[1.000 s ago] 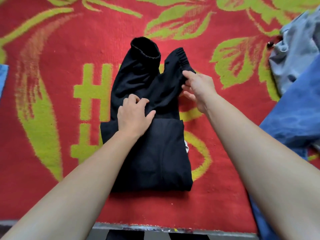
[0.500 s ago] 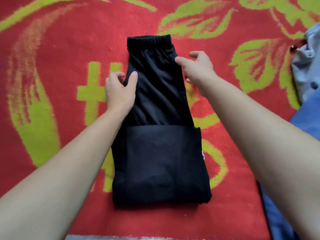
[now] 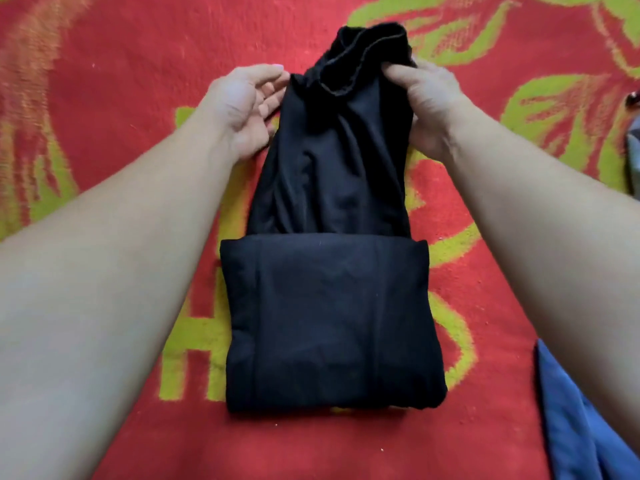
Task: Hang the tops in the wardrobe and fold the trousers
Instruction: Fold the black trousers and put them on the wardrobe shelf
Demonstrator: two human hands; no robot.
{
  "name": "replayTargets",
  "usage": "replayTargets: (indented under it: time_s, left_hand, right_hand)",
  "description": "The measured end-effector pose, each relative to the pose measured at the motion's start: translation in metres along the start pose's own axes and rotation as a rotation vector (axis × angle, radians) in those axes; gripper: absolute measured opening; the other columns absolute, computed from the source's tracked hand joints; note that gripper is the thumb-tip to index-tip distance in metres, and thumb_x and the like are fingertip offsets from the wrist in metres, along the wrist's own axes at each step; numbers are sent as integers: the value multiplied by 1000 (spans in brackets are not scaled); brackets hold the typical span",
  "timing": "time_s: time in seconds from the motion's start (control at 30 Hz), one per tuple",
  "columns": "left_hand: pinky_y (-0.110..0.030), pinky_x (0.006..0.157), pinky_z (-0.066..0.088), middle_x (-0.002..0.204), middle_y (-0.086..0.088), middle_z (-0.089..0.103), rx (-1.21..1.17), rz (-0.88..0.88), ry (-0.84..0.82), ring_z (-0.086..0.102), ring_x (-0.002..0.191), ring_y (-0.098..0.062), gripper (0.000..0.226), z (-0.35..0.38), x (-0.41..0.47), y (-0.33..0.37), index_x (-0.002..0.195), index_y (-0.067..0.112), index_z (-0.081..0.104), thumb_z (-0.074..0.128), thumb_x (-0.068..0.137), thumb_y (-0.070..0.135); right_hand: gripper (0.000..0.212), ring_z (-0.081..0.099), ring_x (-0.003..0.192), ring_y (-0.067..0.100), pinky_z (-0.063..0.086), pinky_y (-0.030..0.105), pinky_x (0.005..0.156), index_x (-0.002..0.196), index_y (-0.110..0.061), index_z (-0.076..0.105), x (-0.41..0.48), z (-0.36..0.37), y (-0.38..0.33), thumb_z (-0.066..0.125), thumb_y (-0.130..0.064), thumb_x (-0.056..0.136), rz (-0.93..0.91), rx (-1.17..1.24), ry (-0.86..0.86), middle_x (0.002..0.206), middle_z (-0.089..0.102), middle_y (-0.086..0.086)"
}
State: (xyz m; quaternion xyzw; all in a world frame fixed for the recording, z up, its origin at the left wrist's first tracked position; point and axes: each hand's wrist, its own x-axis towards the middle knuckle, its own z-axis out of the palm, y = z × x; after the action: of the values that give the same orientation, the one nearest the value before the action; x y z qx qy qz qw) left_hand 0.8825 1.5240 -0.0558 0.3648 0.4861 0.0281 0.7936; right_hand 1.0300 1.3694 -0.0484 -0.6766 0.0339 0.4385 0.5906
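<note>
So the black trousers (image 3: 332, 306) lay on the red and green cover (image 3: 121, 81), long axis running straight away from the person. The near half was already doubled up into a thick folded block (image 3: 329, 341). Everything else is easiest to place off that block.

Beyond the block, the loose end (image 3: 363, 53) of the trousers stuck out, narrower than the block and rumpled, with its gathered hem bunched and lifted a bit off the cover. Both hands were out past the block, 1 on each side of that loose end. The right hand (image 3: 429, 105) gripped the bunched hem at its right edge, thumb over the fabric. The left hand (image 3: 242, 109) sat against the left edge with fairly straight fingers. It was touching the cloth, but whether it actually pinched it, can't tell.

Guessing here: the next move looked like bringing that loose end back toward the person, over the block, so the fold would run along the same long axis. Both hands were about level with each other beyond the block, though the right had the surer hold, so the left side might lag and skew the fold.

To the right of the block, nearer the person, lay a blue garment (image 3: 581, 427), apart from it.
</note>
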Motion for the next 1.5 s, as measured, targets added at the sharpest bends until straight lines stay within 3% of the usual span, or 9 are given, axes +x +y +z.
replayTargets:
  time_s: [0.3, 0.6, 0.73, 0.87, 0.97, 1.07, 1.17, 1.37, 1.5]
  left_hand:
    - [-30, 76, 58, 125, -6, 64, 27, 108, 16, 62, 113, -14, 71, 4, 11, -14, 130, 11, 52, 89, 70, 19]
    - [-50, 74, 61, 98, -17, 73, 191, 170, 181, 73, 88, -34, 33, 47, 2, -14, 113, 5, 66, 68, 80, -3]
    - [-26, 61, 56, 79, -2, 69, 461, 329, 11, 67, 66, -11, 27, 40, -52, 3, 95, 10, 67, 61, 73, -5]
    - [-21, 76, 47, 84, 6, 65, 797, 656, -9, 57, 78, 1, 29, 14, -140, -18, 86, 24, 67, 66, 72, -1]
    - [-38, 84, 43, 90, -1, 65, 1139, 784, 93, 57, 95, -23, 28, -15, -198, -70, 84, 23, 65, 62, 68, 0]
    - [-40, 80, 40, 94, -3, 64, 1382, 785, 29, 56, 98, -31, 33, -35, -244, -145, 86, 14, 67, 60, 62, -7]
    - [-47, 83, 47, 112, -13, 65, 1559, 744, -136, 59, 110, -37, 37, -58, -272, -208, 89, 8, 69, 62, 59, -14]
    - [-40, 81, 37, 86, -3, 65, 1422, 779, 69, 60, 89, -32, 23, -65, -276, -215, 89, 12, 68, 52, 75, 3]
    - [-44, 99, 37, 145, -14, 46, 1531, 799, 201, 45, 129, -34, 42, -61, -257, -206, 136, 16, 56, 52, 96, 24]
  right_hand:
    - [41, 73, 100, 24, 60, 42, 88, 128, -4, 61, 13, -6, -7, 72, -18, 91, 73, -141, -67, 110, 75, 11]
    - [34, 73, 99, 23, 60, 37, 82, 127, -8, 61, 1, -12, -5, 67, -7, 93, 30, -216, -147, 113, 73, 12]
    - [38, 72, 101, 15, 58, 34, 90, 116, -12, 68, -49, -14, -20, 72, -4, 79, -198, -364, -102, 112, 74, 5]
    - [45, 68, 99, 12, 55, 32, 88, 116, -17, 64, -147, -23, -9, 72, -9, 72, -532, -620, -129, 106, 71, -4]
    - [46, 58, 96, 28, 48, 40, 85, 109, -16, 67, -212, -46, 38, 65, 4, 68, -684, -1013, -154, 103, 65, 3]
    - [48, 57, 100, 36, 49, 45, 82, 106, -9, 71, -260, -65, 99, 59, 12, 65, -673, -1228, -200, 106, 62, 12]
    - [58, 49, 128, 45, 43, 48, 109, 122, -9, 68, -290, -74, 145, 65, 8, 67, -551, -1501, -454, 130, 58, 20]
    - [40, 64, 96, 28, 52, 40, 86, 107, -12, 74, -300, -72, 152, 50, -4, 76, -689, -1062, -207, 101, 67, 6]
    - [32, 64, 91, 25, 54, 36, 75, 119, -11, 70, -296, -67, 157, 58, -11, 90, -595, -1168, -213, 112, 61, 9]
